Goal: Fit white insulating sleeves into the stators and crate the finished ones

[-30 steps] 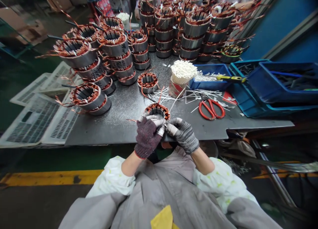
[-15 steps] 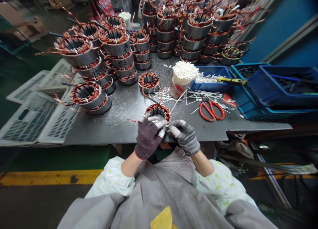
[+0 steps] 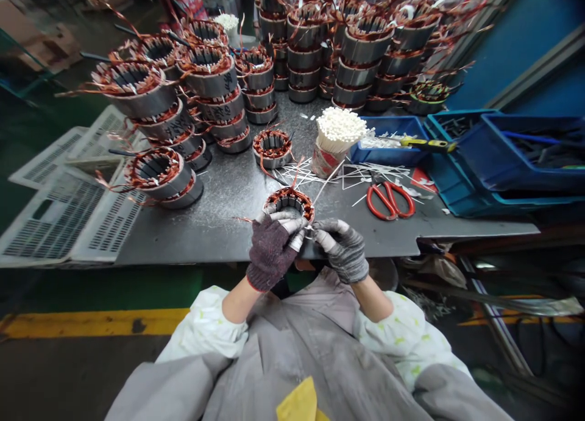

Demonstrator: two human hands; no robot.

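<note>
A motor stator [image 3: 309, 205] with copper windings sits near the table's front edge. My left hand [image 3: 274, 244], in a dark maroon glove with white fingertips, grips its near side, fingers over the rim. My right hand [image 3: 340, 247], in a grey striped glove, pinches at the stator's front right, close to the left fingertips. A small whitish piece shows between the hands; what the right fingers hold is too small to make out. A thin white stick [image 3: 328, 183] slants from near the right fingers toward a cup of white-tipped sticks [image 3: 325, 156].
Another stator [image 3: 273, 159] stands just behind. Stacked stators [image 3: 167, 128] rise at left, with more stacks [image 3: 304, 80] at the back. Red-handled scissors [image 3: 390, 201] lie at right, near blue bins [image 3: 534, 177] and a yellow-black tool [image 3: 427, 144]. White crates [image 3: 55, 211] are at far left.
The view has shifted slightly. Both hands stay at the stator, and the whitish piece between the fingers shows a little more plainly; the right fingers have moved only slightly.
</note>
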